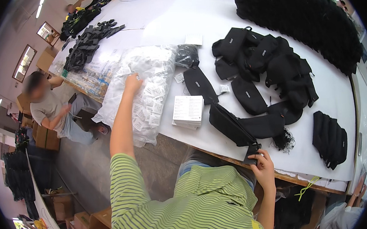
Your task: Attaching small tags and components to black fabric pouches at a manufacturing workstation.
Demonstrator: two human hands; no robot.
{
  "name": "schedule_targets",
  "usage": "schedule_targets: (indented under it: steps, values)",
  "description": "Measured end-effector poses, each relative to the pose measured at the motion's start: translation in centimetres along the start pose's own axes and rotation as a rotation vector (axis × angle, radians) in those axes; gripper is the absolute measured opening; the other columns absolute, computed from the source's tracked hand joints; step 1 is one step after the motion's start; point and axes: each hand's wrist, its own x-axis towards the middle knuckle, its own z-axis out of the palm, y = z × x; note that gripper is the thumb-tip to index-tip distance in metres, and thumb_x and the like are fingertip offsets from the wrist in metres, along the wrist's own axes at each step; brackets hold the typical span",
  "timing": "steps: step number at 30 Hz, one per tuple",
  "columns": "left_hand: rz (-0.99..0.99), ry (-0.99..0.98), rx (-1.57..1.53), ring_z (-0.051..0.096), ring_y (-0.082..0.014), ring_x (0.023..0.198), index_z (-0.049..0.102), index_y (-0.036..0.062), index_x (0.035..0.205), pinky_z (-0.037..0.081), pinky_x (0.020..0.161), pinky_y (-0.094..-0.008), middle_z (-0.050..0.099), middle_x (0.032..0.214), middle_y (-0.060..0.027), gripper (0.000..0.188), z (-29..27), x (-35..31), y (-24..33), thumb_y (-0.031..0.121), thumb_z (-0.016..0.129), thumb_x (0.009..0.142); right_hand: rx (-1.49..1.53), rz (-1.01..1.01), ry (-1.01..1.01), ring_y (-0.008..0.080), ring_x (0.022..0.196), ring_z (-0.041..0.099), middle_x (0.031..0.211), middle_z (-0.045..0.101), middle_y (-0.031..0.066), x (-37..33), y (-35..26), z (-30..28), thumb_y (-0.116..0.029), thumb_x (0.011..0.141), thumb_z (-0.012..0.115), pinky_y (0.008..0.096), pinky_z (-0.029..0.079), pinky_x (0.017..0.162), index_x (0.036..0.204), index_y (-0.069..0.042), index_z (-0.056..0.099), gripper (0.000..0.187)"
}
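My left hand (pixel 133 83) reaches onto a clear plastic bag (pixel 126 121) filled with small white printed tags (pixel 150 106). Its fingers are bent and closed among the tags; what they hold, if anything, is too small to make out. At the table's front edge, my right hand (pixel 263 163) grips the near end of a black zippered pouch (pixel 229 126), beside a small flat black piece (pixel 252 154). The pouch lies slanting on the table, away from my body. Between my hands stands a stack of white printed cards (pixel 188 110).
More black pouches (pixel 269 56) lie heaped at centre right, with a neat row (pixel 330 139) nearer the right edge. A long black pile (pixel 301 23) fills the far right. Dark strips (pixel 85 47) lie at far left. A person (pixel 51 109) sits left of the white table (pixel 176 18).
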Motion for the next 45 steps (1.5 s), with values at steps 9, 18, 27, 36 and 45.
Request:
schedule_targets:
  steps: [9,18,27,36,45]
  values:
    - [-0.029,0.095,0.029,0.066,-0.0344,0.086,0.067,-0.0012,0.085,0.051,0.078,-0.0403,0.068,0.086,-0.0208,0.022,0.3,3.6,-4.3,0.018,0.065,0.074,-0.018,0.082,-0.054,0.0078,0.057,0.044,0.114,0.055,0.0046,-0.3,-0.6,0.2,0.003,0.068,0.061,0.0211,0.040,0.057,0.094,-0.005,0.070,0.029]
    - [-0.001,0.205,0.076,0.056,-0.0428,0.108,0.062,-0.0027,0.109,0.036,0.102,-0.0464,0.062,0.108,-0.0291,0.065,1.1,-0.2,-1.5,0.051,0.069,0.074,0.041,0.076,-0.050,0.0117,0.064,0.049,0.115,0.054,0.0081,1.3,0.2,-0.1,0.004,0.066,0.057,0.0221,0.041,0.058,0.096,0.001,0.065,0.031]
    - [0.022,-0.127,0.219,0.054,-0.0408,0.111,0.069,0.0029,0.098,0.039,0.097,-0.0489,0.062,0.112,-0.0263,0.029,2.3,1.9,-1.6,0.021,0.053,0.082,-0.038,0.000,0.000,0.0105,0.067,0.048,0.102,0.060,0.0047,3.7,0.5,-0.2,0.003,0.070,0.053,0.0217,0.040,0.059,0.095,0.002,0.063,0.027]
    - [0.038,-0.090,0.193,0.048,-0.0462,0.118,0.063,-0.0029,0.109,0.040,0.099,-0.0481,0.047,0.131,-0.0312,0.037,0.2,-0.1,1.5,0.018,0.058,0.080,-0.046,0.014,0.040,0.0115,0.072,0.048,0.101,0.059,0.0043,3.0,1.4,-0.3,0.002,0.070,0.053,0.0225,0.039,0.061,0.095,0.002,0.062,0.027]
    - [-0.403,-0.365,0.568,0.041,-0.0341,0.131,0.059,0.0084,0.125,0.040,0.103,-0.0392,0.034,0.146,-0.0230,0.047,5.3,6.6,-1.8,0.020,0.061,0.080,0.037,-0.016,0.051,0.0110,0.068,0.046,0.104,0.059,0.0049,2.9,1.3,-0.2,0.003,0.069,0.052,0.0222,0.039,0.062,0.095,0.002,0.062,0.028]
